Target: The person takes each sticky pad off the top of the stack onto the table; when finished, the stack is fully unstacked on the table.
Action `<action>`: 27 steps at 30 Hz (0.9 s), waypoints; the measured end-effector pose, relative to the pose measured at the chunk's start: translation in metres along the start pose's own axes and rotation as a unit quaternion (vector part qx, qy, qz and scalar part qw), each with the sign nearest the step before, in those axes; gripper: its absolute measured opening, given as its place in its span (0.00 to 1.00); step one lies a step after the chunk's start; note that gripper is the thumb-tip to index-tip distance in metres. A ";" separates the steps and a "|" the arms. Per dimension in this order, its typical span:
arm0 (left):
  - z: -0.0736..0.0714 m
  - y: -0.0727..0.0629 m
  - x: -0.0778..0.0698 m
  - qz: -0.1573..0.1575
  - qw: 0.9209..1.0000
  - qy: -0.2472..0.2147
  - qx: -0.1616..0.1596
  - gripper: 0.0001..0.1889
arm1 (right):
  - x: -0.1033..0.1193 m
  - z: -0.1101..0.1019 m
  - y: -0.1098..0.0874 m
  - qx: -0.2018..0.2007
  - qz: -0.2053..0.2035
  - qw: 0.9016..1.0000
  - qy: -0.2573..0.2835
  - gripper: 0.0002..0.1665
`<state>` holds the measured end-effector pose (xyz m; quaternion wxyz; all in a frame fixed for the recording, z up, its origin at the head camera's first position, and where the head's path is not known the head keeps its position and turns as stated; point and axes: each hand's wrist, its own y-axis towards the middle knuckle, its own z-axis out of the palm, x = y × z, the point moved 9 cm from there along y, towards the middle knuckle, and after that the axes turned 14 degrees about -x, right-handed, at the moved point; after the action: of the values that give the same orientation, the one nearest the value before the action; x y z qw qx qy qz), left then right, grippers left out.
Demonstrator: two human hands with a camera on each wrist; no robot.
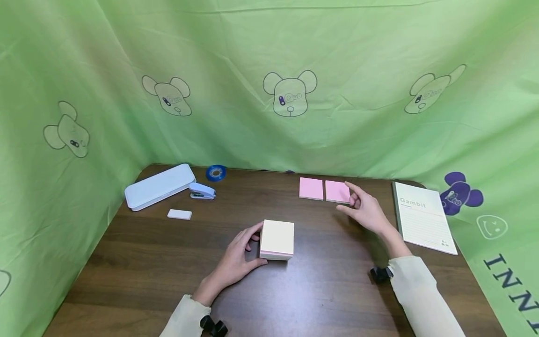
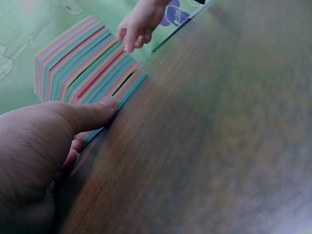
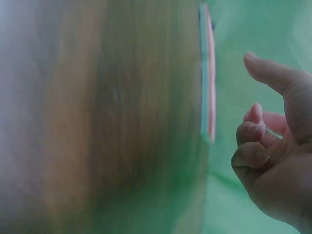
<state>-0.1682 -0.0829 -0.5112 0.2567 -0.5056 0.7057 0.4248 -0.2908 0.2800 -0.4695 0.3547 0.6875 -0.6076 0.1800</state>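
Note:
A thick stack of sticky notes (image 1: 276, 238) stands on the table in front of me, cream on top. Its striped pink, blue and yellow layers (image 2: 92, 63) show in the left wrist view. My left hand (image 1: 236, 257) grips its left side, thumb at the near lower edge and index finger at the far corner. Two thin pink sticky note pads lie side by side farther back, a left one (image 1: 311, 188) and a right one (image 1: 337, 191). My right hand (image 1: 365, 209) is at the right pad, thumb and index finger spread apart, the other fingers curled, nothing between them.
At the back left are a pale blue case (image 1: 160, 186), a blue stapler (image 1: 202, 191), a roll of blue tape (image 1: 215, 173) and a white eraser (image 1: 179, 214). A notepad (image 1: 424, 217) lies along the right edge. Green curtain (image 1: 236, 131) hangs around the wooden table (image 1: 143, 276).

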 end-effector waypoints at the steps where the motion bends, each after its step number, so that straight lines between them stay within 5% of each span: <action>1: 0.000 0.000 0.000 0.000 1.000 0.000 0.000 0.54 | 0.005 -0.001 -0.003 -0.008 -0.002 1.000 0.006 0.47; 13: 0.000 -0.001 0.001 -0.004 1.000 0.002 0.001 0.54 | 0.048 0.010 -0.049 -0.051 0.001 0.997 0.060 0.32; 27: 0.000 0.000 0.001 0.002 1.000 -0.007 -0.003 0.54 | 0.119 0.040 -0.085 -0.006 -0.087 0.991 0.096 0.33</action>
<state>-0.1685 -0.0836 -0.5120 0.2590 -0.5017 0.7041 0.4305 -0.1924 0.1680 -0.4388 0.4297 0.7154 -0.5092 0.2104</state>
